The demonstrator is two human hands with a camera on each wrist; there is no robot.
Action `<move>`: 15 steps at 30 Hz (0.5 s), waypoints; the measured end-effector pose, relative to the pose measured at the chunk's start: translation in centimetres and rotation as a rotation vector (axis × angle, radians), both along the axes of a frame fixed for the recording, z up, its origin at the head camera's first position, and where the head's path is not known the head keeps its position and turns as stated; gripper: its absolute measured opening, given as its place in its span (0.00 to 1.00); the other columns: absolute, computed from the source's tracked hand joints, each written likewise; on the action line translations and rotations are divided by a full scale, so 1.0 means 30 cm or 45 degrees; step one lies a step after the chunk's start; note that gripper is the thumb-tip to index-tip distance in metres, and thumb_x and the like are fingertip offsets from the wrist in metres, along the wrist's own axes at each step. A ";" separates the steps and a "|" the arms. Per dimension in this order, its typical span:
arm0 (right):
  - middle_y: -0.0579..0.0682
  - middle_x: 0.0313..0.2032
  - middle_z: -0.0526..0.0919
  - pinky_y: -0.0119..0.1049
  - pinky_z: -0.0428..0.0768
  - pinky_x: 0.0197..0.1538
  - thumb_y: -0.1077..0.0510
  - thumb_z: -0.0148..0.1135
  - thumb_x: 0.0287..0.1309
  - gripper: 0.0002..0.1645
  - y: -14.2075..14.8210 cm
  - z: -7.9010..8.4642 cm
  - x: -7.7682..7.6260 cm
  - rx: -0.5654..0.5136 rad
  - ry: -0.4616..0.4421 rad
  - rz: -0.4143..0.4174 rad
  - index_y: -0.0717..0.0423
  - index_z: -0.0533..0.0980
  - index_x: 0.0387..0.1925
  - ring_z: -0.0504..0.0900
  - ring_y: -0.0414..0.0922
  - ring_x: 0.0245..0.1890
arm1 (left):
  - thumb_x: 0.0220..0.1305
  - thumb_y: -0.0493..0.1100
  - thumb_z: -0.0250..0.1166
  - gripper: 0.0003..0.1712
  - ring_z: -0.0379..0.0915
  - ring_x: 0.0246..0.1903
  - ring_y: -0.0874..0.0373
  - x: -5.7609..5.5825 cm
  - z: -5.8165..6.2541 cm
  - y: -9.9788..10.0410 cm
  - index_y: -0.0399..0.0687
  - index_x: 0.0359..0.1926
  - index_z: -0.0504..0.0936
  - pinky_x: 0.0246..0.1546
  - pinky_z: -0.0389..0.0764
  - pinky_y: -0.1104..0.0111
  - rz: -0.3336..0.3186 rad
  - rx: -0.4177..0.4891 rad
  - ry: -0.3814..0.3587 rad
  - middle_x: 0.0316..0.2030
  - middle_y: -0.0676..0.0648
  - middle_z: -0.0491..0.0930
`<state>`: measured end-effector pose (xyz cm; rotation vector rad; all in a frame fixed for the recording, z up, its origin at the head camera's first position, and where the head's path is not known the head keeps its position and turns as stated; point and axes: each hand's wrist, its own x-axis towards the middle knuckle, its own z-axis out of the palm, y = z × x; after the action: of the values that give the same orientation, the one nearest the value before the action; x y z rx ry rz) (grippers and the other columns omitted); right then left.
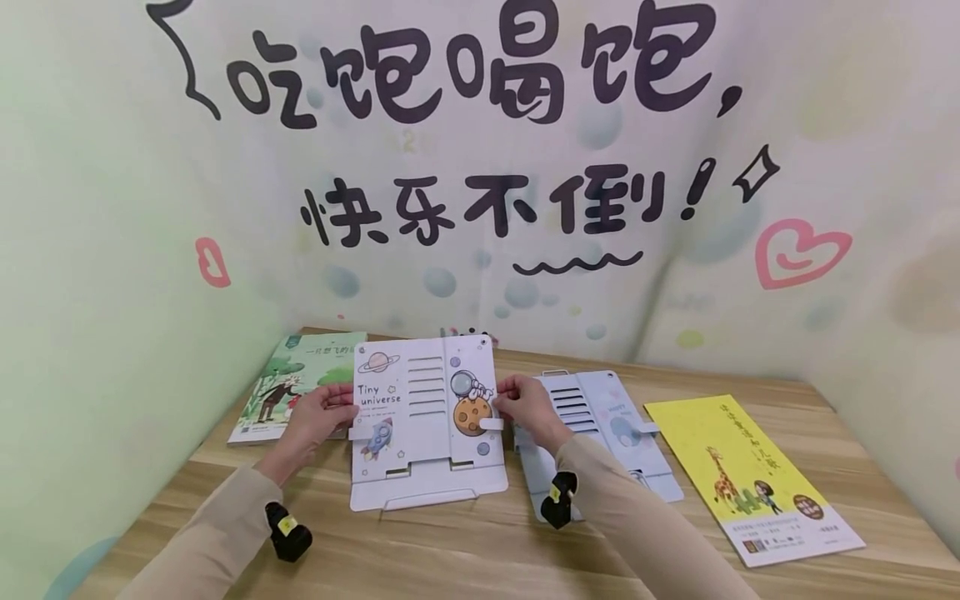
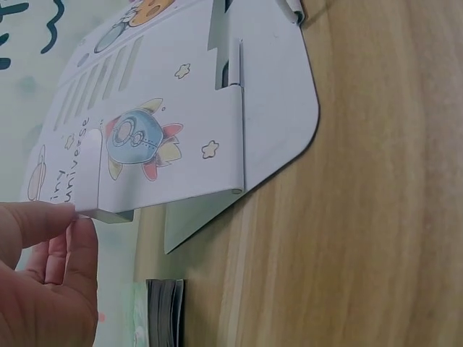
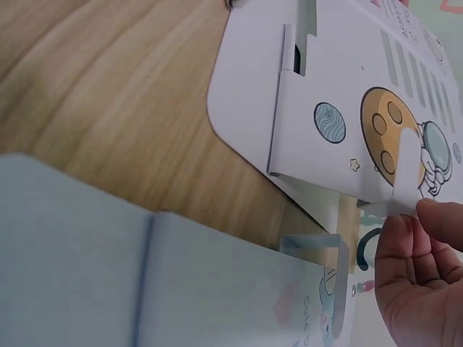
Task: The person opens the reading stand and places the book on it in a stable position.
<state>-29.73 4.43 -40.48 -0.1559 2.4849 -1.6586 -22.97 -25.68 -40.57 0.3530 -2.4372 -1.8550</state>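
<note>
At left, the green book [image 1: 288,367] lies on the table [image 1: 420,558]; next, the left hand [image 1: 315,419] pinches one edge of the white stand [image 1: 429,433], its panel [image 2: 195,119] already raised from its base [image 2: 278,108], though bookless. The right hand [image 1: 534,410] pinches the opposite edge; beyond lie the blue stand [image 1: 611,423], also bookless, and the yellow book [image 1: 750,467].

Left hand [image 1: 309,425] pinches (right hand [image 1: 535,410] too).
</note>
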 end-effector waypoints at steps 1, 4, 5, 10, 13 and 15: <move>0.51 0.29 0.77 0.30 0.77 0.31 0.70 0.59 0.54 0.08 0.001 0.001 0.000 -0.005 0.001 -0.003 0.64 0.75 0.38 0.74 0.40 0.27 | 0.61 0.31 0.60 0.24 0.71 0.36 0.66 0.001 0.003 0.001 0.31 0.59 0.67 0.37 0.79 0.75 -0.001 0.003 0.001 0.43 0.44 0.75; 0.51 0.29 0.76 0.29 0.76 0.30 0.70 0.59 0.54 0.07 0.005 0.003 0.001 -0.021 0.008 0.001 0.64 0.74 0.37 0.74 0.40 0.27 | 0.61 0.31 0.60 0.24 0.71 0.35 0.66 0.005 0.010 0.002 0.31 0.58 0.67 0.38 0.79 0.74 -0.009 0.015 0.009 0.42 0.45 0.75; 0.51 0.29 0.76 0.28 0.76 0.30 0.70 0.59 0.54 0.07 0.007 0.003 0.001 -0.022 0.013 0.008 0.64 0.74 0.37 0.74 0.40 0.27 | 0.61 0.31 0.60 0.24 0.71 0.35 0.66 0.007 0.012 0.002 0.31 0.58 0.67 0.38 0.79 0.73 -0.013 0.015 0.010 0.42 0.45 0.75; 0.51 0.29 0.75 0.29 0.76 0.31 0.70 0.58 0.56 0.06 0.018 0.000 0.009 -0.044 0.028 0.054 0.64 0.73 0.37 0.74 0.40 0.27 | 0.60 0.31 0.61 0.24 0.71 0.34 0.67 0.019 0.019 0.001 0.30 0.57 0.66 0.37 0.79 0.74 -0.044 0.000 0.025 0.42 0.44 0.75; 0.51 0.29 0.75 0.29 0.77 0.32 0.70 0.58 0.56 0.06 0.024 -0.003 0.018 -0.053 0.042 0.071 0.64 0.72 0.37 0.74 0.40 0.28 | 0.60 0.30 0.61 0.25 0.71 0.34 0.67 0.026 0.024 0.000 0.28 0.57 0.65 0.36 0.79 0.75 -0.066 -0.001 0.034 0.42 0.43 0.75; 0.52 0.30 0.76 0.30 0.78 0.32 0.69 0.58 0.56 0.06 0.027 -0.003 0.025 -0.049 0.068 0.080 0.64 0.72 0.36 0.74 0.41 0.28 | 0.59 0.29 0.60 0.24 0.71 0.34 0.67 0.031 0.028 -0.002 0.28 0.56 0.65 0.35 0.78 0.76 -0.081 -0.010 0.042 0.41 0.44 0.75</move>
<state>-28.98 5.24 -40.57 -0.2835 2.4602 -1.6998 -22.05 -25.74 -39.72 0.2454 -2.4612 -1.8592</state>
